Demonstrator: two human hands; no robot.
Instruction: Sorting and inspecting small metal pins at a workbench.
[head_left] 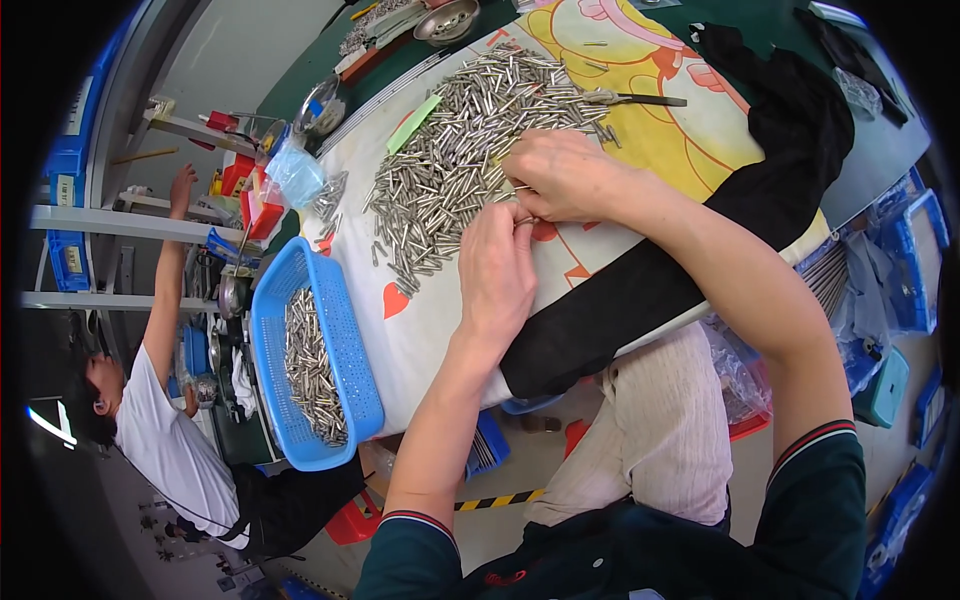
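Pins [455,160] lie heaped beyond both hands [497,262], apparently touching.

1. Metal pins [435,185]: silver-grey, metallic.
2. Printed cloth [665,150]: white ground, yellow and pink cartoon print, red hearts [395,300].
3. Basket [345,330]: light blue, with regular rows of perforations.
4. Thin strip [413,125]: plain pale green.
5. Long fabric [610,305]: solid black.
6. Wearer's shirt [620,555]: dark green, sleeve edges [818,437] banded red and white.
7. Trousers [650,430]: cream, faintly streaked.
8. Floor tape [500,500]: diagonal black-and-yellow stripes.
9. Tabletop [308,62]: dark green.
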